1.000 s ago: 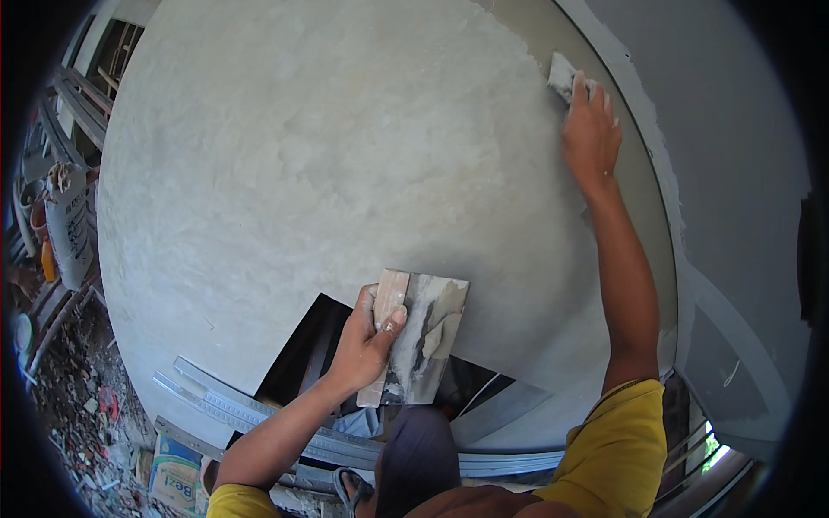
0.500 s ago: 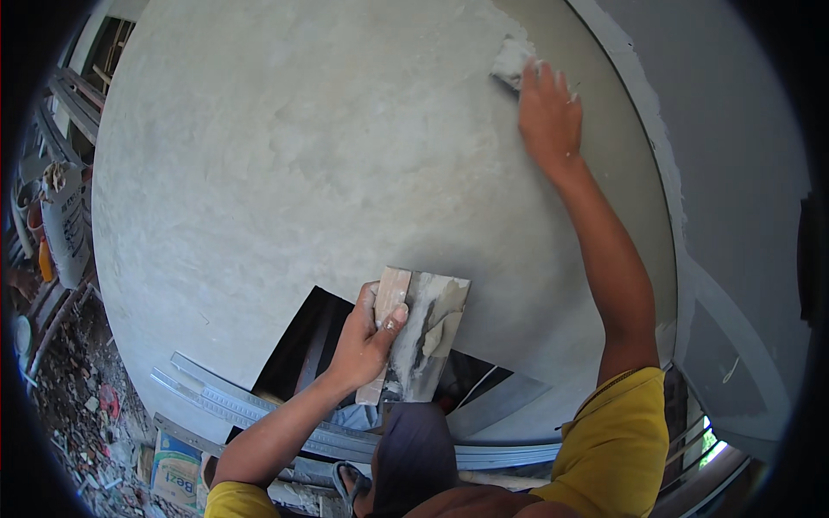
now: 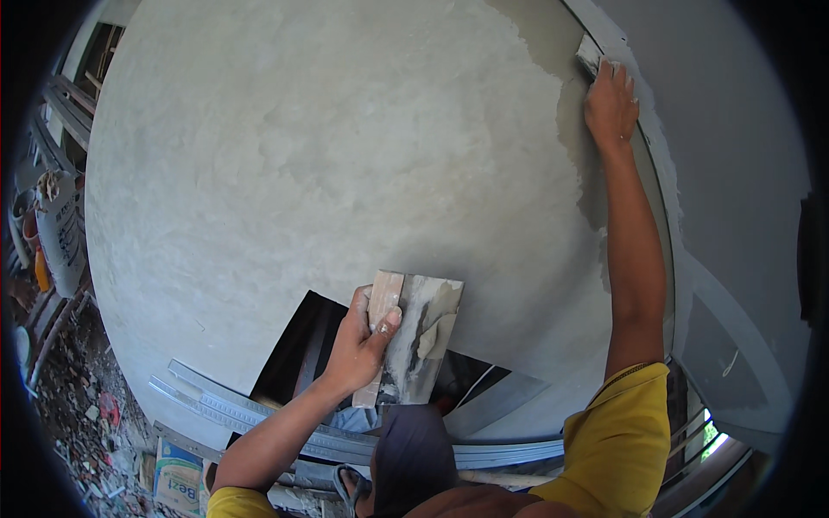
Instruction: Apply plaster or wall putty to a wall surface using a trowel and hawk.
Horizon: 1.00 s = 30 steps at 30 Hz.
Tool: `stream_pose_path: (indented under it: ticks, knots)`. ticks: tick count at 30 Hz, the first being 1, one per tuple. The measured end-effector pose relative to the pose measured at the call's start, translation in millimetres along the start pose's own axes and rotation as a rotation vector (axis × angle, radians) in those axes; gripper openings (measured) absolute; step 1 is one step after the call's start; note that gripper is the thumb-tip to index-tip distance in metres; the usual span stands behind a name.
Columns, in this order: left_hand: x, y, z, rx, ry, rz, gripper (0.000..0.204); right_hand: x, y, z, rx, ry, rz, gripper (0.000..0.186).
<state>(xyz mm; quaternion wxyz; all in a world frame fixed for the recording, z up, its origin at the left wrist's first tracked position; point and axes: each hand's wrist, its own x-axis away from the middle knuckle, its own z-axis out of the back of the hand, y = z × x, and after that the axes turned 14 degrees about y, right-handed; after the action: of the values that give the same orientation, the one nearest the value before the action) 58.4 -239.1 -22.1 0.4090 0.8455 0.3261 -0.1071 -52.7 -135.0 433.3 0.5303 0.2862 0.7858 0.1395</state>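
Note:
My left hand grips a flat plastering board by the pale wooden strip along its left edge, thumb on top. Whitish paste is smeared and lumped on its face. Up at the far right, my right hand is closed on a putty knife. Its blade meets the large pale surface beside the seam with the grey panel. White paste shows on the blade; its handle is hidden in my fingers. A darker band with a ragged edge runs along this side of the surface.
A dark cut-out opening lies behind the board. Metal profile strips curve along the near edge. The grey panel rises at the right. Rubble, a white sack and a printed bag sit at the left.
My right hand has moved right with the putty knife, to the seam beside the grey panel. The ragged edge of the paler coat is now uncovered. My left hand and board stay nearly still.

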Motion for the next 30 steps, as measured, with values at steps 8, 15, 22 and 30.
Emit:
stream_pose_path:
  ticks: [8, 15, 22, 30]
  knots:
    - [-4.2, -1.9, -1.0, -0.032, -0.013, 0.033, 0.043, 53.4, -29.5, 24.7, -0.119, -0.02, 0.057, 0.045]
    - [-1.3, -4.7, -3.4, 0.229, 0.017, 0.142, 0.042, 112.8, -42.4, 76.8, -0.207, -0.216, 0.219, 0.047]
    - [0.3, 2.5, -8.7, 0.199, 0.021, 0.139, 0.041, 41.3, 39.6, 6.2, -0.058, -0.054, -0.029, 0.048]
    - [-0.6, -3.4, -9.0, 0.216, 0.028, 0.167, 0.04, 118.9, 8.1, 41.6, -0.071, -0.178, 0.046, 0.057]
